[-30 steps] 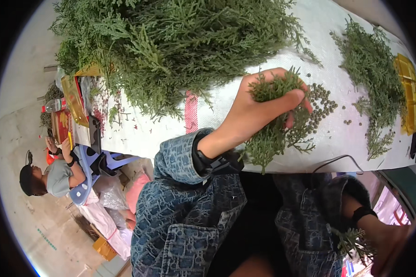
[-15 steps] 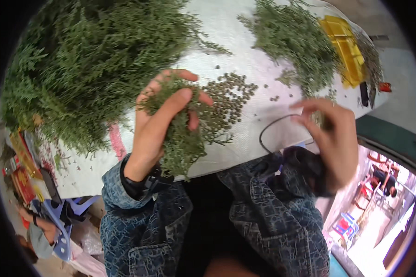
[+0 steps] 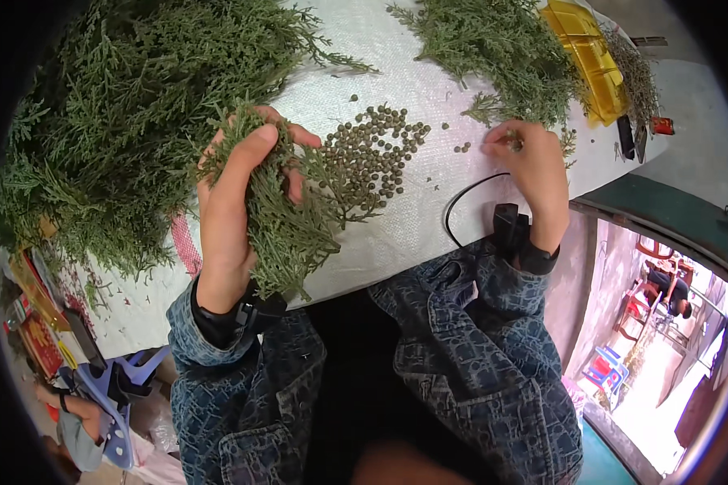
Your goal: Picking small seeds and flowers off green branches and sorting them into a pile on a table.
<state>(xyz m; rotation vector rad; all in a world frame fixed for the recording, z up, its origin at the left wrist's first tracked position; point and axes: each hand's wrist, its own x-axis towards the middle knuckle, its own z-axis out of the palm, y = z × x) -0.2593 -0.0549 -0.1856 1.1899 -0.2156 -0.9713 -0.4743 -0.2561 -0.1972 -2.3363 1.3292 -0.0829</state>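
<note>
Head cam = L one of 2 fisheyes worn side by side on the person's head; looks steeply down past own jacket onto white-covered table. V. wide angle: dark curved border at L & R sides, straight edges bowed nr rim. View upright, unmirrored, so L = person's L. Range: close; jacket fills lower ctr, L hand & R hand a bit above mid-ht, both w/in coverage, table running on to top edge. Periphery also takes in bg: co-worker's arm lower L, bright opening lower R, tilted by lens, both beyond table edge.
</note>
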